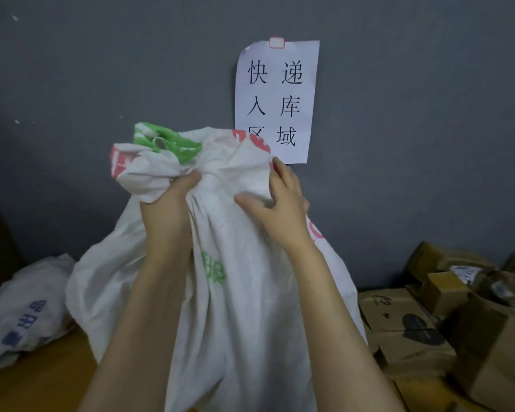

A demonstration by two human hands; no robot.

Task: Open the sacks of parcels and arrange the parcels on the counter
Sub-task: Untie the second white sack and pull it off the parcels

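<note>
**Both hands on the neck of the sack, mouth not yet open**

The big white sack (250, 307) stands upright on the worktop (42, 382) straight in front of me, its long axis running up and down, its bunched top at the height of my hands. My left hand (167, 203) is wrapped round the gathered neck, fingers curled tight into the cloth, with the crumpled mouth and its green-printed fold spilling out just above and to the left of it. My right hand (283, 203) sits just beside it on the right, thumb and fingers pinching a fold of the fabric below the red-printed edge.

So the opening lies above both hands, and nearer to my left. I judge that the left one has to hold the neck steady while the right works the folds loose and pulls them away to the right. I cannot tell whether a tie or a knot closes the mouth; the bunching hides it.

The sack looks full and soft-sided, so it may slump or tip once the neck is let go.

To the right, cardboard parcels (428, 322) are heaped close against the sack's side. To the left a second sack (27, 316) lies on its side, near but apart. Behind, a paper sign (277, 99) hangs on the grey wall (101, 69).
</note>
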